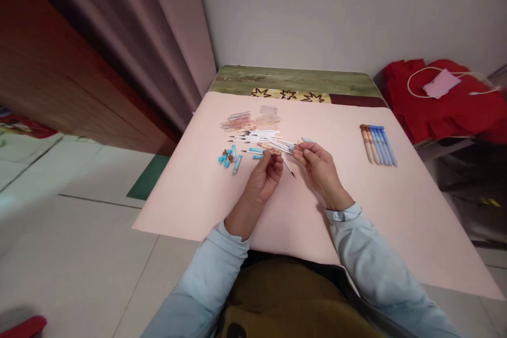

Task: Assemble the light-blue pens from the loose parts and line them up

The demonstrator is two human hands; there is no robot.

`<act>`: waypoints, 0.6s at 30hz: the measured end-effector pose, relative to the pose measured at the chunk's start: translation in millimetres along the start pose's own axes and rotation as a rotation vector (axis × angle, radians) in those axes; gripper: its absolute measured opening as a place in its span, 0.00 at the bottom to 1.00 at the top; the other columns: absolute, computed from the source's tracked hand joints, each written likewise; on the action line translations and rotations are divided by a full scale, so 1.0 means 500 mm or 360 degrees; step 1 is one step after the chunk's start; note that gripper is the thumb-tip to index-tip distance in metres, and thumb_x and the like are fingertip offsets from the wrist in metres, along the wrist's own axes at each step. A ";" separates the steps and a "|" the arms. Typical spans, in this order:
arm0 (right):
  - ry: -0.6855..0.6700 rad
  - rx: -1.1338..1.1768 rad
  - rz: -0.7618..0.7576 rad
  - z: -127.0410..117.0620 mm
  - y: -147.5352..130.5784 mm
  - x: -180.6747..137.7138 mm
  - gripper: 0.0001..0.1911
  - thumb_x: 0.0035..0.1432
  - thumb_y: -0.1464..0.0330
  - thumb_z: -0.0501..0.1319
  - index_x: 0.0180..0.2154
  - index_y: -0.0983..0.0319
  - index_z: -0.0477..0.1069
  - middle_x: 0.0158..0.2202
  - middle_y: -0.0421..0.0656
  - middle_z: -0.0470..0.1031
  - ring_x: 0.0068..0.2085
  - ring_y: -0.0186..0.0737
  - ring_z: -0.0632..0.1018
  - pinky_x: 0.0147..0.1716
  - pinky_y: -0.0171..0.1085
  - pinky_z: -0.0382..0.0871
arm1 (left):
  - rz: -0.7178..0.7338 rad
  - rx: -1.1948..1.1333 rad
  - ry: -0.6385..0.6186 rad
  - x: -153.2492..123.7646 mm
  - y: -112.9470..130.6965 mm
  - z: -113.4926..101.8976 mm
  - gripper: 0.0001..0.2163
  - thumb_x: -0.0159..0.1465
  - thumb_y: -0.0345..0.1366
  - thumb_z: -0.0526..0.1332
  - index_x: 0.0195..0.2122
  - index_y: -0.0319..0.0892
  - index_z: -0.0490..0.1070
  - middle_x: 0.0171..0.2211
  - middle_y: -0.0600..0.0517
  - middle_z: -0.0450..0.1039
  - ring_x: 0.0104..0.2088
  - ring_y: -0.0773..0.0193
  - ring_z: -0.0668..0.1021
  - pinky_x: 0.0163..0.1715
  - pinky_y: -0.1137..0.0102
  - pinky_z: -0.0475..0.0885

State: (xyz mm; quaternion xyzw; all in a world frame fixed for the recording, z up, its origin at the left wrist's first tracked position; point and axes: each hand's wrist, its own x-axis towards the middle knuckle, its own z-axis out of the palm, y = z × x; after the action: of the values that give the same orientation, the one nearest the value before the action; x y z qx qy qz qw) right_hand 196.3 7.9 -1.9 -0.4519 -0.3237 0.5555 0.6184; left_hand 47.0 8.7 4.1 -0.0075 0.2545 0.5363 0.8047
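My left hand is closed in a pinch on a small brownish pen part above the pink table cover. My right hand is closed round a light blue pen barrel, close beside the left hand. A thin refill lies slanted on the cover between the two hands. Just beyond my fingers lies a loose pile of white refills and pen parts. Small blue and brown caps are scattered to the left of my left hand.
A row of several finished brown and blue pens lies at the right of the cover. Clear pen barrels sit at the back of the pile. A red cloth with a white cable lies right of the table. Curtain and wall stand behind.
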 end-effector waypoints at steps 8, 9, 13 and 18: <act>0.0074 -0.0001 0.0017 0.008 -0.006 -0.009 0.17 0.50 0.57 0.71 0.37 0.60 0.73 0.34 0.43 0.80 0.35 0.35 0.81 0.36 0.34 0.78 | 0.0095 0.0079 0.0000 0.004 -0.002 -0.004 0.06 0.67 0.25 0.58 0.35 0.35 0.75 0.31 0.51 0.78 0.30 0.71 0.81 0.32 0.80 0.77; 0.0079 -0.0015 0.0049 0.008 -0.007 -0.009 0.18 0.50 0.56 0.71 0.36 0.61 0.73 0.32 0.42 0.79 0.32 0.34 0.80 0.31 0.32 0.77 | 0.0102 0.0096 -0.0009 0.004 -0.002 -0.005 0.05 0.66 0.26 0.59 0.35 0.35 0.75 0.31 0.51 0.79 0.30 0.71 0.81 0.31 0.80 0.77; 0.0016 -0.0107 0.0026 0.011 -0.012 -0.012 0.18 0.54 0.52 0.67 0.33 0.61 0.72 0.18 0.34 0.67 0.16 0.25 0.64 0.14 0.26 0.58 | 0.0112 0.0124 -0.0082 0.006 -0.003 -0.011 0.02 0.64 0.28 0.64 0.34 0.36 0.75 0.29 0.51 0.77 0.28 0.72 0.79 0.28 0.80 0.75; -0.0048 -0.0127 -0.0075 0.016 -0.016 -0.017 0.11 0.54 0.61 0.66 0.32 0.61 0.71 0.17 0.31 0.60 0.17 0.25 0.58 0.15 0.26 0.51 | 0.0106 0.0153 -0.0170 0.007 -0.003 -0.016 0.03 0.60 0.28 0.67 0.33 0.37 0.74 0.27 0.53 0.74 0.26 0.74 0.76 0.25 0.81 0.70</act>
State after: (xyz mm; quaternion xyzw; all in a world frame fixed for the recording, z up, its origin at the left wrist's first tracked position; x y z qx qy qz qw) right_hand 190.8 1.4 9.4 -0.4600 -0.3652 0.5343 0.6079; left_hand 46.1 9.1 -4.5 0.0683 0.2368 0.5497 0.7982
